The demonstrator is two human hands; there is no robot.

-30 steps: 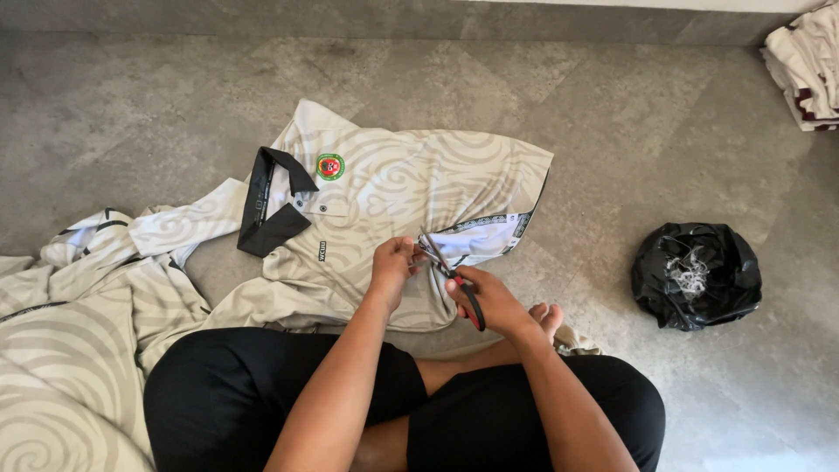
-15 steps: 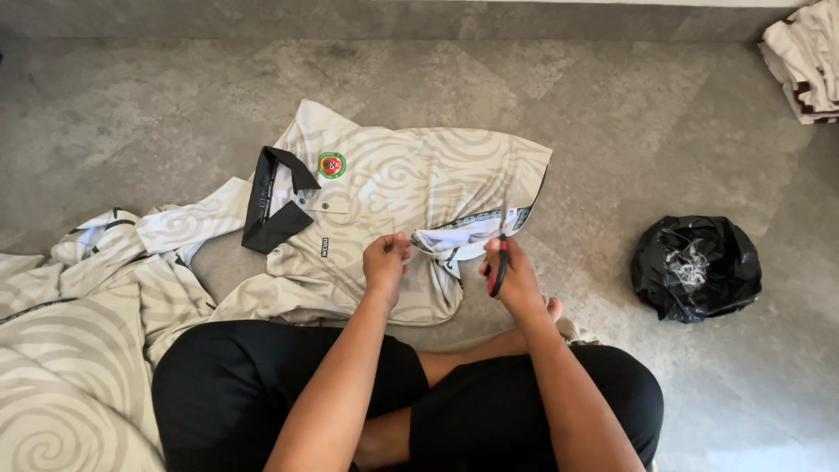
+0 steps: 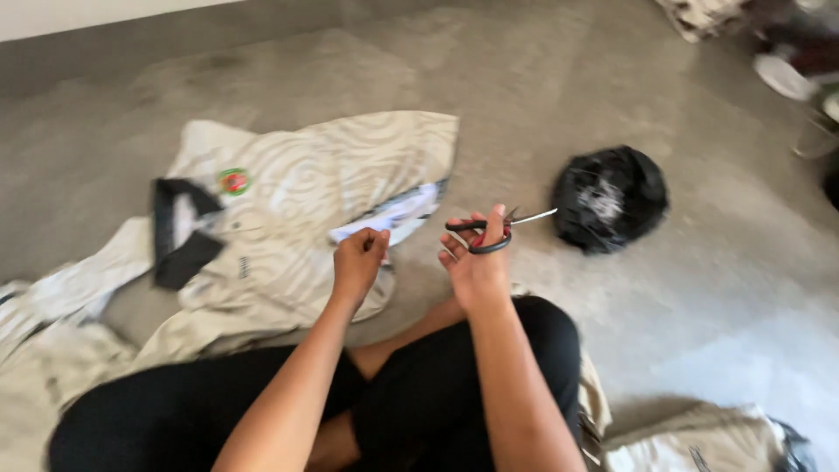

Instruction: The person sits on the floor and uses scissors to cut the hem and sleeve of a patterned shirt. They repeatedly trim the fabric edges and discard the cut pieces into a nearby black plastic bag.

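**Scissors held level over the floor, shirt hem pinched beside them**

The scissors sit in the right hand, raised above the person's crossed legs and just right of the cream patterned shirt spread on the floor. The fingers of that hand are curled through the dark loop handles with a touch of red at the pivot, gripping the tool. The blades look nearly closed, though motion blur makes this hard to confirm.

The long axis of the scissors runs roughly left to right, handles toward the shirt, the thin metal tips pointing away from it toward the black plastic bag, which lies well apart from the shirt on the bare floor.

As a judgement, the scissors are light, rigid and hard, with sharp tips; the loops are the safe place to take hold, never the blades. The shirt is soft and limp and will sag and bunch wherever it is not held.

The left hand is closed in a pinch on the shirt's near edge, by a white and blue strip of fabric at that edge. The shirt's black collar lies at its far left.
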